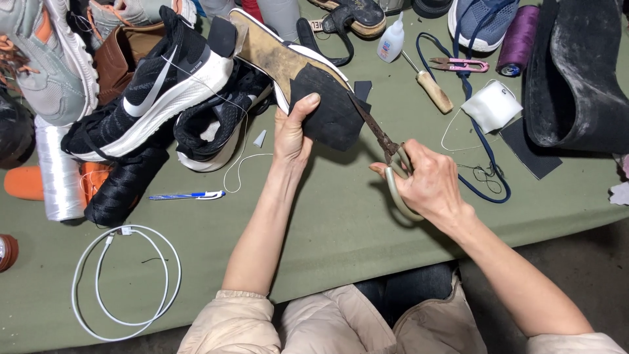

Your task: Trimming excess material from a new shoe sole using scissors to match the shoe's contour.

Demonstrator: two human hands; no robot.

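The left hand [291,134] grips one upturned shoe [275,59] by its heel end, thumb pressed onto a black rubber patch [331,108] lying on the worn tan sole; the shoe is held raised over the green table [341,223], toe pointing to the far left. The right hand [429,183] is closed through the pale loop handles of one pair of scissors [386,147], whose rusty blades touch the right edge of the patch; whether the blades are parted cannot be told. Two black sneakers [157,92] with white soles lie stacked just left of the held shoe. One blue-and-white pen [187,195] lies near them, and one coiled white cable [128,282] lies at the near left. One large white thread spool [59,170] rests at the left edge, beside an orange object. At the far side stand one small white squeeze bottle [392,40] with a label too small to tell, one wooden-handled awl [432,88], one pink thread snip [462,64], one purple thread cone [519,38] and one white thread roll [493,105]. One blue sneaker [481,23] sits behind the snip. One black rubber sheet [576,78] curls at the far right.
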